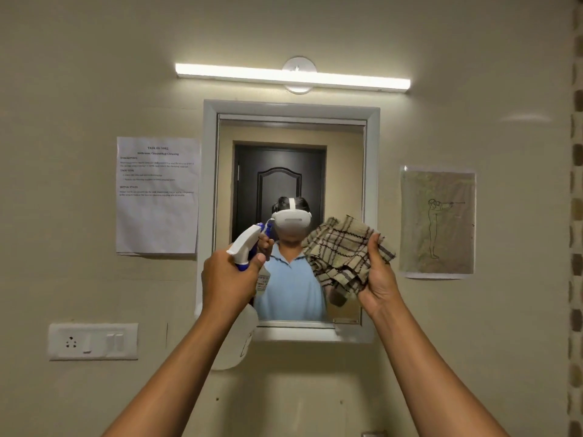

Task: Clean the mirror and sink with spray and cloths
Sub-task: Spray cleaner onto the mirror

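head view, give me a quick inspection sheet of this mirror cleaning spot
surface: mirror in a pale frame on the wall, no spray or streaks discernible; sink not in view
job's things: spray bottle raised toward the mirror; checked cloth bunched beside it
clutter: nothing seen
grips: left hand wraps the spray bottle's neck; right hand holds the checked cloth
cables: nothing seen
surroundings: lit tube light above; printed sheet left of the mirror; drawing right; switch plate lower left
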The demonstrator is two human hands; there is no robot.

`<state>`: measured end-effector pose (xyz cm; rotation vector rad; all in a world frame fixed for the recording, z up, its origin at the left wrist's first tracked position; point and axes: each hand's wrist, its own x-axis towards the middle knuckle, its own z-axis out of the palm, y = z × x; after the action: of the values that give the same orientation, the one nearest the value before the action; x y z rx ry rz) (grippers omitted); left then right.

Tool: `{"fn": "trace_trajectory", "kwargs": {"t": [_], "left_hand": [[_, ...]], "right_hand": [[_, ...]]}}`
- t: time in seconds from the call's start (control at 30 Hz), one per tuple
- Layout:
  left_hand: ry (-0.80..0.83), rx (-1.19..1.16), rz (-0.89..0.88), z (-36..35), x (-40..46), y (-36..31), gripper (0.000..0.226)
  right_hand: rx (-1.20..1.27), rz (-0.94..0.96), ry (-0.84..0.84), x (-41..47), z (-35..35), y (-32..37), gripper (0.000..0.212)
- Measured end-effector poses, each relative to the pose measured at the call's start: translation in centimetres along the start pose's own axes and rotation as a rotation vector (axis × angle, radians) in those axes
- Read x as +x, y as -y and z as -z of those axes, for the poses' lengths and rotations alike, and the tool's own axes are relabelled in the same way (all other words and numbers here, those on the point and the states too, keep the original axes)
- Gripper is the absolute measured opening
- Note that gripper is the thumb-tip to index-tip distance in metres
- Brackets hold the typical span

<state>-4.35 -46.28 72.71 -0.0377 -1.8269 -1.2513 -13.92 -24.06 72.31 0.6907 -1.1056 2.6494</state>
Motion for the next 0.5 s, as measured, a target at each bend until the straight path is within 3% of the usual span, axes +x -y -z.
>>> {"fn": "trace_trajectory", "kwargs": {"t": [0.13, 0.27, 0.5], "left_hand": [[-0.092, -0.012, 0.017, 0.3, 3.1, -0.8, 0.049], [-0.190, -0.006, 0.011, 0.8, 6.3, -2.2, 0.046], [-0.269, 0.011, -0.016, 2.1, 10.8, -5.2, 0.024]], "right_hand": [[-0.015, 0.052, -0.044, 1.2, 1.1, 2.8, 0.056], [-0.082, 0.132, -0.095, 2.6, 1.7, 5.5, 0.096], [-0.095, 0.174, -0.103, 4.6, 1.1, 8.8, 0.100]]}}
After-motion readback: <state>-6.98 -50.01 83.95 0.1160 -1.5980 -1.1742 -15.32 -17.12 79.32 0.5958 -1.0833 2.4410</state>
